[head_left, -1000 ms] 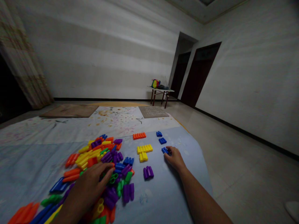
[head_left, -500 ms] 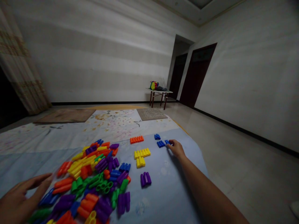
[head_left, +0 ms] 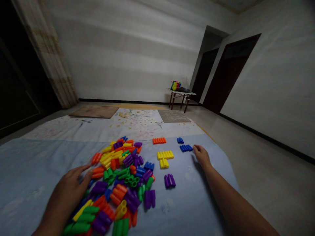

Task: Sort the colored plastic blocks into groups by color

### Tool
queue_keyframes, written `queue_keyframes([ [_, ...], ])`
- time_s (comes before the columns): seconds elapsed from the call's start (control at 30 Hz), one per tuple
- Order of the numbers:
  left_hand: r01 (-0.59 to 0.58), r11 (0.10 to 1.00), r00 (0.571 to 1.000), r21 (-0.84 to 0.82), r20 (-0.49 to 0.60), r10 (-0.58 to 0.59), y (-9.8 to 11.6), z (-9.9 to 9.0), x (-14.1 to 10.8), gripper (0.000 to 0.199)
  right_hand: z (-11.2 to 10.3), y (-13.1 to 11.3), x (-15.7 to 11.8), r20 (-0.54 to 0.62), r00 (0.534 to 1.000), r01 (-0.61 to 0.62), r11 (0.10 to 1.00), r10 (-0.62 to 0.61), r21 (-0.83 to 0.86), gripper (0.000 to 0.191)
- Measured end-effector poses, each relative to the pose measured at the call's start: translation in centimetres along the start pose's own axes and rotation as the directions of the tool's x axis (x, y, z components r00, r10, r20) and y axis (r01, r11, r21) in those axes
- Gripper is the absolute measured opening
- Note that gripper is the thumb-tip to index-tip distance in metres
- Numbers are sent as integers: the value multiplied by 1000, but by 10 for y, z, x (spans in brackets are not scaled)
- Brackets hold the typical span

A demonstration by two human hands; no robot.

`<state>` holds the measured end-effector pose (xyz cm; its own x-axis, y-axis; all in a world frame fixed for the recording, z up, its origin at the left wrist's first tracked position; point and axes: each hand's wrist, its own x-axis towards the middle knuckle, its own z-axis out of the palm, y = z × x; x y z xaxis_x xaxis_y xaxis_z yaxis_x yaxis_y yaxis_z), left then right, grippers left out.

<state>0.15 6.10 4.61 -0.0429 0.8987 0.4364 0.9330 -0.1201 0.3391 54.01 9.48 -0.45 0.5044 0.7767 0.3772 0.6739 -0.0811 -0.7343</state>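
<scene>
A heap of coloured plastic tube pieces [head_left: 123,177] lies on the blue cloth [head_left: 187,203]. My left hand [head_left: 71,186] rests at the heap's left side, thumb and fingers apart, with nothing seen in it. My right hand [head_left: 201,154] has its fingertips at the right end of a row of blue pieces [head_left: 186,148]; its fingers are closed together and what they hold, if anything, is too small to tell. Behind that row sits a small blue group [head_left: 180,140]. An orange row [head_left: 159,141], yellow pieces [head_left: 165,155] and a purple piece [head_left: 170,181] lie between heap and hand.
Two mats, one brown [head_left: 95,111] and one grey [head_left: 173,116], lie at the cloth's far edge. Beyond stands a small table [head_left: 183,92] bearing a colourful bag [head_left: 176,86]. A curtain [head_left: 49,55] hangs at the left.
The view has swung left. The blue piece by my right hand, apart before, now sits against the blue row. My left hand has come further into view beside the heap.
</scene>
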Motion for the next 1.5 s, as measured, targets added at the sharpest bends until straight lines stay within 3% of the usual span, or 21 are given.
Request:
queue_keyframes([
  [0.1,-75,996,996,-38,35,76,29,-3,-6,43,1,-1,-19,-48,998,33,999,-33,-9,44],
  [0.17,-128,990,992,-54,-12,127,50,-7,-13,42,2,-2,-32,-94,994,60,998,-63,-36,44],
  [0.23,-238,965,971,-112,-34,235,73,-14,-20,39,4,-4,-43,-122,988,84,993,-93,-81,43],
  [0.3,-325,929,943,-178,10,332,96,-21,-29,36,6,-7,-49,-128,984,102,985,-120,-140,41],
  [0.43,-432,864,848,-260,208,487,136,-29,-52,28,8,-16,-54,-111,982,126,971,-151,-204,35],
  [0.53,-473,825,773,-309,305,557,157,-24,-74,23,9,-23,-55,-101,981,139,967,-164,-214,31],
  [0.67,-543,751,691,-376,308,654,177,-5,-107,17,9,-28,-56,-97,979,152,962,-178,-226,28],
  [0.9,-626,684,632,-375,269,727,184,30,-135,6,9,-27,-56,-96,975,179,962,-202,-207,28],
  [1.07,-658,675,651,-334,198,733,183,36,-135,8,6,-27,-56,-124,973,179,977,-193,-112,30],
  [1.27,-725,634,631,-271,108,768,181,43,-135,12,5,-34,-60,-129,984,139,984,-124,108,30],
  [1.4,-753,631,645,-183,-16,764,176,47,-133,18,2,-46,-67,-91,990,127,975,-112,183,29],
  [1.5,-812,582,581,-52,28,813,169,46,-132,25,0,-54,-72,-56,993,112,966,-102,232,28],
])
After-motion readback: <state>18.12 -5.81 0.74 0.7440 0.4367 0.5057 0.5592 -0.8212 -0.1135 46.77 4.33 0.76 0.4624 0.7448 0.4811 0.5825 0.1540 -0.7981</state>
